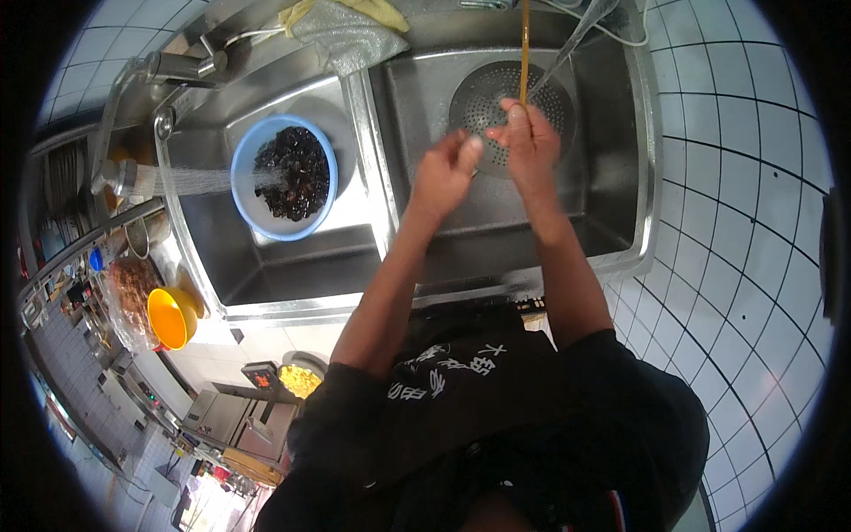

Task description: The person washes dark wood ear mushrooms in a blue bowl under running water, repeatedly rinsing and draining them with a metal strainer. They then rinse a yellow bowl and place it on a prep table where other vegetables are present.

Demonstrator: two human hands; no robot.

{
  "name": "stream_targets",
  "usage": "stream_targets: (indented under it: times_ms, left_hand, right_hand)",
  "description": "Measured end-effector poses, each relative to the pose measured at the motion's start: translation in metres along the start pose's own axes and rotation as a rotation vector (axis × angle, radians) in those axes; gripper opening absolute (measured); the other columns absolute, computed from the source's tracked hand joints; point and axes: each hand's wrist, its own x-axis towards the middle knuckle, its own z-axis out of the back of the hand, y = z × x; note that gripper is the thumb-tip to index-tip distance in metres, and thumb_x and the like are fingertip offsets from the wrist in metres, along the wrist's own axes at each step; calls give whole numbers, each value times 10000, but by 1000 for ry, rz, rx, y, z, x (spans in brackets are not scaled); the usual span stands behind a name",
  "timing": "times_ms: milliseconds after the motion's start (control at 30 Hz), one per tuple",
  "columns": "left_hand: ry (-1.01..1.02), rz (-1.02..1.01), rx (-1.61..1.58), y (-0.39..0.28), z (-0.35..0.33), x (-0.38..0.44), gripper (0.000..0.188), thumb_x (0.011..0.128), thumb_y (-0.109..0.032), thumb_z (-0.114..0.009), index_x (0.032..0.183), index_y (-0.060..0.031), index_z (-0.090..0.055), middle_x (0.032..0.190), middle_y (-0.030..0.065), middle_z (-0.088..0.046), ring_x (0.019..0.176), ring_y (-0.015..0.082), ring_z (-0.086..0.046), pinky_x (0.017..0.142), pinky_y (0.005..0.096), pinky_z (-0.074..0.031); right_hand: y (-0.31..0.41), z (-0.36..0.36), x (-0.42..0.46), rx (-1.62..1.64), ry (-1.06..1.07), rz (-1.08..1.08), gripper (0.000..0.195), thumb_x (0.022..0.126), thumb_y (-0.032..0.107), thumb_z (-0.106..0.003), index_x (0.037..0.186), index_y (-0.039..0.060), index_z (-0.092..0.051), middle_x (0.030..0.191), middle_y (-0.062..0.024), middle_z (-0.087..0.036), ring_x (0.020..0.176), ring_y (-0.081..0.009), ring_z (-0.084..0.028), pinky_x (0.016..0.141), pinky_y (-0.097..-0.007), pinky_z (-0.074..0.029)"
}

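My right hand (pixel 532 143) grips the lower end of a thin amber hose or rod (pixel 525 53) over the right sink basin. Close by on its left, my left hand (pixel 449 166) is blurred, its thumb near the index finger; whether it holds anything small I cannot tell. Below both hands a round perforated metal strainer (pixel 469 106) lies in the basin (pixel 415 93). In the left basin stands a blue-rimmed bowl (pixel 246 213) of dark, wet pieces, perhaps wood ear fungus (pixel 299 179). Water (pixel 199 181) sprays into it from a faucet head (pixel 120 178).
Yellow and grey cloths (pixel 349 33) hang over the sink's back edge by the divider (pixel 375 166). Clear plastic (pixel 578 33) hangs at the upper right. A yellow bowl (pixel 171 319) stands left of the sink. A tiled wall (pixel 718 199) borders the right side.
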Motion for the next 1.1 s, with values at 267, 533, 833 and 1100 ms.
stream_targets:
  times_ms: [267,533,833,1100]
  left_hand:
    - [-224,231,-897,-58,19,67,338,1060,-328,-471,1006,-57,-664,687,4,-603,569,86,-516,541,251,-434]
    - [-373,284,-1000,-47,11,87,425,1077,-395,-405,871,-100,-632,584,-25,-475,512,87,-414,464,264,-326]
    - [86,314,-1293,-82,-29,61,404,1062,-398,-440,839,-94,-586,568,-17,-449,475,89,-381,437,265,-299]
    - [-42,18,-660,-32,-87,23,297,1027,-258,-500,859,-26,-580,648,62,-551,583,163,-551,547,353,-449]
  right_hand:
    - [-8,-9,-65,-371,279,-346,354,1042,304,-454,1244,85,-644,781,-42,-607,656,-148,-540,642,-320,-464]
    - [-51,43,-123,-77,241,-269,251,1028,235,-496,965,34,-633,676,33,-462,589,-65,-420,516,-251,-346]
    - [-56,87,-118,679,86,-593,323,1009,407,-558,929,93,-557,581,70,-329,458,-53,-307,399,-231,-256]
    - [-29,44,-45,215,104,-183,272,1032,268,-484,1123,45,-610,963,-49,-634,841,-148,-606,762,-301,-498]
